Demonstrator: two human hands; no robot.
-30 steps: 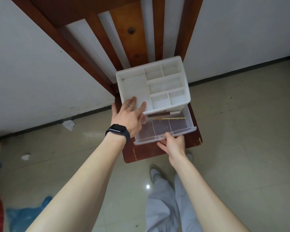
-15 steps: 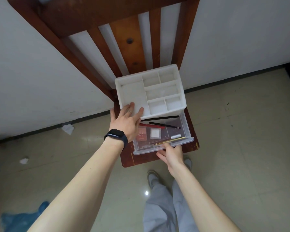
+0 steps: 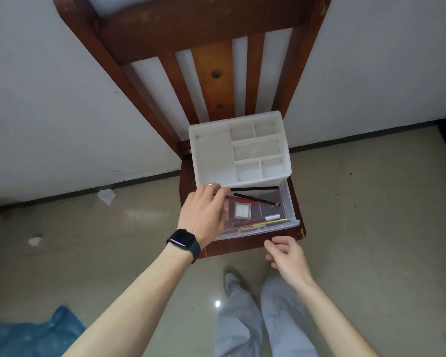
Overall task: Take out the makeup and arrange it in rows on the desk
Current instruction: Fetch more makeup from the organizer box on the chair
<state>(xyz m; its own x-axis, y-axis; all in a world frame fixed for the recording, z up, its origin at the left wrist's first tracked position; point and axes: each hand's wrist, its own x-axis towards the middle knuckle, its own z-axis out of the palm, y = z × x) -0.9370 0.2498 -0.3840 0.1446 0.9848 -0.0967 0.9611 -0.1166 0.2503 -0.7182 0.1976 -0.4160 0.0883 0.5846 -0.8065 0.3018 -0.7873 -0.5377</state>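
The right hand (image 3: pixel 286 256) hangs loosely curled, holding nothing, just before the clear drawer (image 3: pixel 291 222). The left hand (image 3: pixel 204 215) is the nearer one: its fingers bend down into the drawer, and whether they pinch something I cannot tell. Just right of them lie a pale square compact (image 3: pixel 242 210) and thin pencils (image 3: pixel 255 198), long axes pointing rightward.

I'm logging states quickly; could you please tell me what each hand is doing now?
Left hand: fingers inside the clear drawer; grip cannot be told.
Right hand: open, loosely curled, holding nothing, in front of the drawer.
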